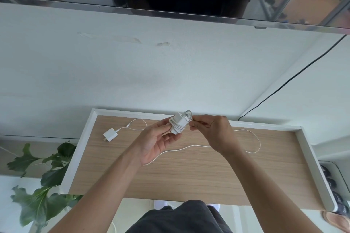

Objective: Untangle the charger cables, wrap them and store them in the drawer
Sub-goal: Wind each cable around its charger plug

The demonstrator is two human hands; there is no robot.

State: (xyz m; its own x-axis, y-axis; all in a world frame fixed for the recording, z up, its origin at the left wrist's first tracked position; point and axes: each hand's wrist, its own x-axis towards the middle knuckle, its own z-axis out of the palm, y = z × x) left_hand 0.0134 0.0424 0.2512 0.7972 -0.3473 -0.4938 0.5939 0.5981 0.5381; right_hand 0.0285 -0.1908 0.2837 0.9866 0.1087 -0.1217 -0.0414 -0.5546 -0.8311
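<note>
We count two white chargers: our left hand point(155, 138) cups the wrapped charger point(178, 124), our right hand point(214, 132) pinching its cable end. The second charger point(110, 134) lies in the open wooden-bottomed drawer point(189, 176), loose cable point(253, 138) trailing. White wall ahead, plant point(43, 176) left.
</note>
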